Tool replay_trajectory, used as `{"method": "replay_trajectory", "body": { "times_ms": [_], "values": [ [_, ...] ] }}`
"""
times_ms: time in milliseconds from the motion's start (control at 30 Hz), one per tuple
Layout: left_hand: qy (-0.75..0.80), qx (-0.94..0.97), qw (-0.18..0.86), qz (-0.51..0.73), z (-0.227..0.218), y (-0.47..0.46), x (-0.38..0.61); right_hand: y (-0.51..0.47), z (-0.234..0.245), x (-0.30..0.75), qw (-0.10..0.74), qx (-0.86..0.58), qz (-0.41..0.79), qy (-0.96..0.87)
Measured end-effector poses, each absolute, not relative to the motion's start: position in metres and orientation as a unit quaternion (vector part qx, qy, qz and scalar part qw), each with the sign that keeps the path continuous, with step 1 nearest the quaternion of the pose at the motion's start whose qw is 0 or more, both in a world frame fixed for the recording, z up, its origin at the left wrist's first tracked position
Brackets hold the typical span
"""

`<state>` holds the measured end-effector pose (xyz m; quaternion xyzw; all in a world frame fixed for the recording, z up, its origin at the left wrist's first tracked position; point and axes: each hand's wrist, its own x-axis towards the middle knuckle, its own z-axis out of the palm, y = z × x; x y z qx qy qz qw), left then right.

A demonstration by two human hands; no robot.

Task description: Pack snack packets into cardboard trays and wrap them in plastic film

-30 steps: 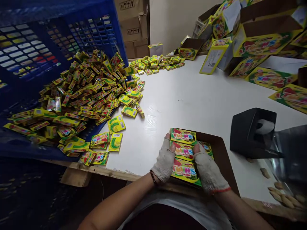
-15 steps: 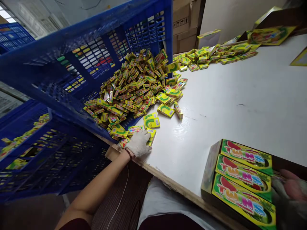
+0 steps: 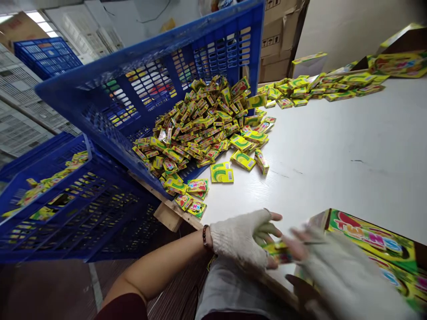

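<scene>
My left hand point(image 3: 242, 238), in a white fingerless glove with a beaded bracelet at the wrist, holds a small yellow-green box point(image 3: 278, 252) between thumb and fingers above the table's front edge. My right hand point(image 3: 347, 271), also gloved, is smeared by motion; its fingertips meet the other end of that box, but their grip is unclear. Behind and below the right hand stands an open carton holding larger "TWINS" boxes point(image 3: 370, 233), partly covered by the hand. A heap of small yellow boxes point(image 3: 200, 120) spills from a tipped blue crate point(image 3: 150, 49) onto the white table point(image 3: 327, 155).
Another blue crate point(image 3: 110, 200) with small boxes stands lower left. A row of small boxes point(image 3: 316, 86) lies along the table's back edge, near an opened display carton point(image 3: 400, 64). Brown cardboard boxes point(image 3: 276, 44) are stacked behind. Several loose packs point(image 3: 222, 172) lie before the heap.
My left hand has left the packs by the crate and moved right with a small box. My right hand has come left from the carton to meet it. The view has shifted.
</scene>
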<state>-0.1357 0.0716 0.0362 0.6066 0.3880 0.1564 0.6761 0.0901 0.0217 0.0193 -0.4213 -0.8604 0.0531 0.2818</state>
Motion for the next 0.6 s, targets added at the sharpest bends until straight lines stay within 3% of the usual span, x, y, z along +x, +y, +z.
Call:
{"method": "replay_trajectory", "body": {
  "times_ms": [67, 100, 133, 200, 267, 433, 600],
  "values": [
    [0.387, 0.611, 0.671, 0.164, 0.045, 0.075, -0.145, 0.027, 0.022, 0.069, 0.257, -0.397, 0.085, -0.877],
    [0.438, 0.639, 0.612, 0.160, 0.048, 0.082, -0.156, 0.027, 0.023, 0.062, 0.248, -0.403, 0.111, -0.874],
    [0.501, 0.667, 0.529, 0.154, 0.051, 0.092, -0.170, 0.026, 0.024, 0.058, 0.242, -0.418, 0.141, -0.864],
    [0.658, 0.697, 0.269, 0.090, 0.053, 0.118, -0.206, 0.022, 0.024, 0.057, 0.253, -0.462, 0.205, -0.825],
    [0.704, 0.681, 0.193, 0.064, 0.053, 0.141, -0.242, 0.015, 0.025, 0.060, 0.281, -0.513, 0.264, -0.767],
    [0.714, 0.681, 0.152, 0.058, 0.048, 0.157, -0.274, 0.003, 0.022, 0.041, 0.282, -0.576, 0.448, -0.623],
    [0.639, 0.720, 0.244, 0.118, 0.034, 0.113, -0.222, 0.006, 0.001, -0.007, 0.351, -0.614, 0.507, -0.493]
  ]
}}
